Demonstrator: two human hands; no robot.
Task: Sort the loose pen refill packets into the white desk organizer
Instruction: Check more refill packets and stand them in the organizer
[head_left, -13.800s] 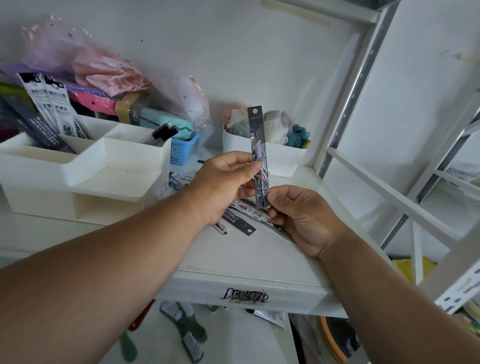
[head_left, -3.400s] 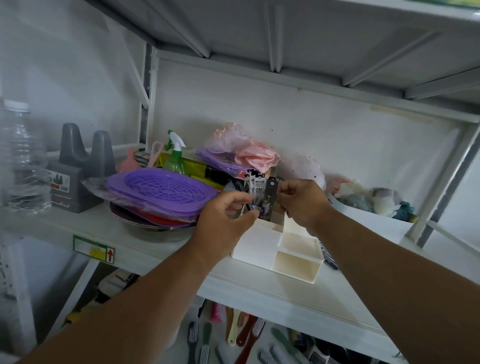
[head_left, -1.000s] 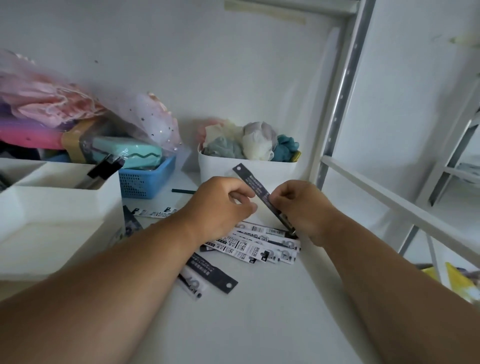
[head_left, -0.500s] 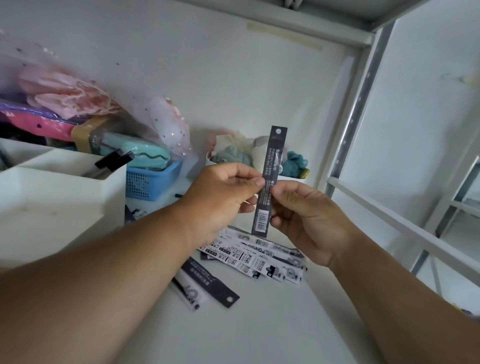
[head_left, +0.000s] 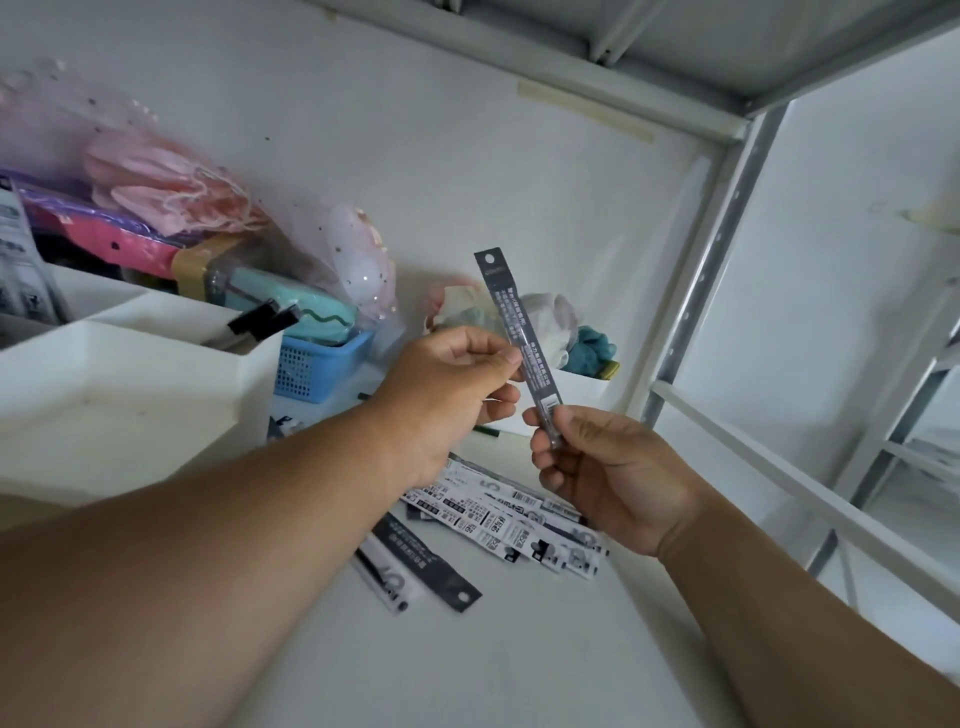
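Note:
A long dark refill packet stands nearly upright above the shelf, its punched end on top and tilted a little left. My left hand pinches its middle between thumb and fingers. My right hand grips its lower end. Several loose refill packets lie in a pile on the white shelf under my hands, and two more lie nearer to me. The white desk organizer stands at the left, with packets upright in its far left compartment.
A blue mesh basket with a mint case sits behind the organizer. A white bin of cloth items stands at the back. Pink tulle bags lie at the back left. Metal shelf posts and rails rise on the right.
Both hands have lifted the dark packet off the pile and turned it from slanted to nearly upright. In the last half second its top has tipped slightly left.

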